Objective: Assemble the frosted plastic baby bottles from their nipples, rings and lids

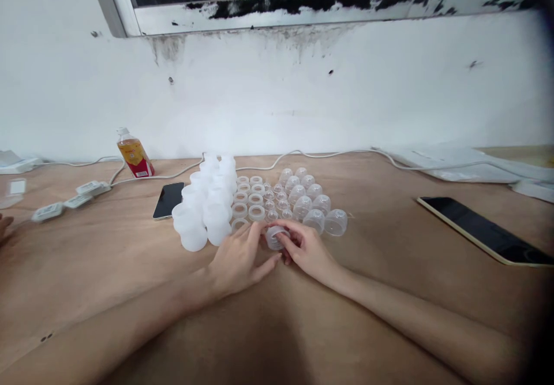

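Note:
Between my two hands, just above the table, is a translucent ribbed screw ring point(273, 239). My left hand point(236, 261) curves around its left side, with the fingers at its far rim and the thumb along its near side. Pinching the ring from the right is my right hand point(309, 252), its thumb at the opening. Whether a teat sits inside cannot be made out. Just beyond stand rows of similar rings point(256, 212), clear teats point(283, 204) and clear domed caps point(321, 203). Frosted white bottles point(216, 215) stand grouped on the left.
A phone point(169, 200) lies behind the bottles, and a larger one point(485, 229) on the right. A drink bottle point(135, 155) stands by the wall. White cable point(298, 152) runs along the back, near a plastic bag point(441, 163). Another person's hand point(4, 224) shows at the left edge.

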The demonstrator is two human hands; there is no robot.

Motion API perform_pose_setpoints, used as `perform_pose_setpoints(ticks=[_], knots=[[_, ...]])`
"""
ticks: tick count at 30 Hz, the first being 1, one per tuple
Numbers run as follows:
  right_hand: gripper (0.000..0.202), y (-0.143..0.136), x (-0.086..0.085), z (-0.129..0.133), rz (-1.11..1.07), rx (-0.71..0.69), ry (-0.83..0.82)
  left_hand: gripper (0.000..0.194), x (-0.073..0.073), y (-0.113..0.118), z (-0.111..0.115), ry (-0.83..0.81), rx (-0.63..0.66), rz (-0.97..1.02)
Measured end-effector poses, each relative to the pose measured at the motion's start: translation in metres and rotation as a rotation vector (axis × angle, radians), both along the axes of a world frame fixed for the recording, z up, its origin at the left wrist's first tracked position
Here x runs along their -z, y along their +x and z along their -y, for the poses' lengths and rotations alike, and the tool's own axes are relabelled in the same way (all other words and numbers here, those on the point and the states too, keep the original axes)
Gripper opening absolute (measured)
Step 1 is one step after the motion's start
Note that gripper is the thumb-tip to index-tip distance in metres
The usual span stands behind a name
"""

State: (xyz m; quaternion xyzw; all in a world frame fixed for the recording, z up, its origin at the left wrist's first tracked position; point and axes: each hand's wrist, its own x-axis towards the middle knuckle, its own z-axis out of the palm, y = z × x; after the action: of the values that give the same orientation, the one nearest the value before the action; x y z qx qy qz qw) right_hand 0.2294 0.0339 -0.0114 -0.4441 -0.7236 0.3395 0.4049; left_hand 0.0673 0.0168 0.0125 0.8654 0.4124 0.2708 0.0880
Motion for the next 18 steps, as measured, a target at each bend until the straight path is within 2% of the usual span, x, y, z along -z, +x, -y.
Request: perform_pose_setpoints(ticks=[4,7,9,11,13,18], knots=[[0.029,0.002,0.003,-0.004,-0.072,-0.001,-0.119,0.030,-0.035,-0.009,-0.001,0.291,-0.186,-0.174],[0.028,0.001,0.003,-0.006,-0.101,0.006,-0.204,0.032,-0.064,-0.027,-0.005,0.373,-0.301,-0.363],[0.028,0.000,0.002,-0.006,-0.119,0.019,-0.250,0.042,-0.076,-0.040,-0.008,0.401,-0.342,-0.536],[0.030,0.000,-0.001,-0.006,-0.156,0.024,-0.290,0.049,-0.081,-0.050,-0.011,0.386,-0.339,-0.664],[0.033,-0.001,-0.003,-0.006,-0.207,-0.002,-0.313,0.046,-0.080,-0.055,-0.012,0.350,-0.313,-0.720],[0.042,-0.001,-0.009,-0.005,-0.223,-0.044,-0.327,0.037,-0.076,-0.059,-0.010,0.327,-0.247,-0.624]])
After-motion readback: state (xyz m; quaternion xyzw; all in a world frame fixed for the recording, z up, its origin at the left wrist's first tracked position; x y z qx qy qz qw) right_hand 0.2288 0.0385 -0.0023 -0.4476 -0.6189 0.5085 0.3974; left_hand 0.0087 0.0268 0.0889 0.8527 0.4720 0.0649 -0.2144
